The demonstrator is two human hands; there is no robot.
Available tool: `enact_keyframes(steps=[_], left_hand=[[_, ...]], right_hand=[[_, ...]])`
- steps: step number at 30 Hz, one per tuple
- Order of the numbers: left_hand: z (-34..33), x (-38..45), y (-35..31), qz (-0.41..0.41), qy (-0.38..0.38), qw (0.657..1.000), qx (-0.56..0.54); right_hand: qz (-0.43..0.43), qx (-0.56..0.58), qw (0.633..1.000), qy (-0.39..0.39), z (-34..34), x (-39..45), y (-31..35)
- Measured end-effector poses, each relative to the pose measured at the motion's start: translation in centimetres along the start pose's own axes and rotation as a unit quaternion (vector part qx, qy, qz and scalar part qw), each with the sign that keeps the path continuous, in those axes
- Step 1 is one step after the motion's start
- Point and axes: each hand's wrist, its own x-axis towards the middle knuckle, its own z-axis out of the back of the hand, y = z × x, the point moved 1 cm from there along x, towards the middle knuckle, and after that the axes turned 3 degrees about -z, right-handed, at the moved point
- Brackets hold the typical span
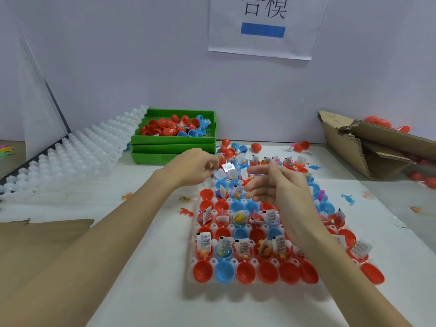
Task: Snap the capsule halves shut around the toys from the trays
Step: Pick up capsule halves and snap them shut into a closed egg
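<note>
1. We find a clear capsule tray [213, 261] on the white table [151, 267], its cups holding open red and blue capsule halves [245, 272], many with bagged toys [244, 247] standing upright in them.
2. The left hand [188, 167] sits at the tray's far left corner, fingers curled in; they appear to pinch something small, but we cannot tell what.
3. The right hand [278, 190] hovers above the tray's far middle, fingers loosely spread and pointing left, holding nothing.
4. A white toy packet [228, 166] stands just right of the left fingertips, between both hands; the left hand is nearer.
5. The packet's long axis runs roughly upright, its labelled face toward us.
6. The halves open upward, so we judge closure needs a downward press.
</note>
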Motion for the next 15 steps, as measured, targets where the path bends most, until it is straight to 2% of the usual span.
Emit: enact_keyframes(steps=[5,15], left_hand=[[0.37,0.04,0.32,-0.015,-0.022,0.999,-0.027],[-0.47,0.19,0.98,-0.047,0.020,0.999,-0.013]], right_hand=[[0.000,-0.003,1.000,0.001,-0.01,0.02,-0.10],[0.001,-0.008,1.000,0.004,0.00,0.18,-0.24]])
